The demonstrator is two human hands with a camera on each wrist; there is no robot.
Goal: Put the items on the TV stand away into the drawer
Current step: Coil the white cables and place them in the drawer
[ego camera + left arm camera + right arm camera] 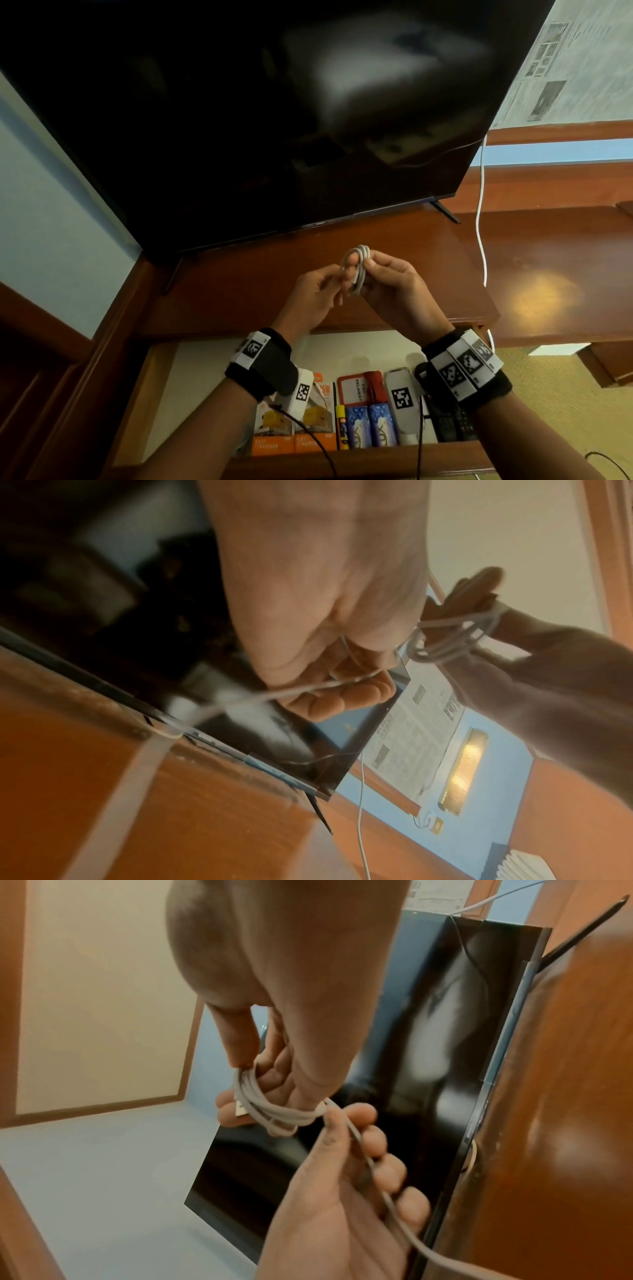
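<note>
Down in the open drawer (161, 394), the red-framed tag (356, 389) reads "PELAWAT". Left of it, the two orange boxes (294, 442) each say "FAST CHARGER" along the bottom. The newspaper's (561, 68) print is too small to read.

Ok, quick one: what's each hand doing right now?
Left hand: pinches the loose end of the white cable.
Right hand: holds the coiled cable, loops wound round its fingers.
</note>
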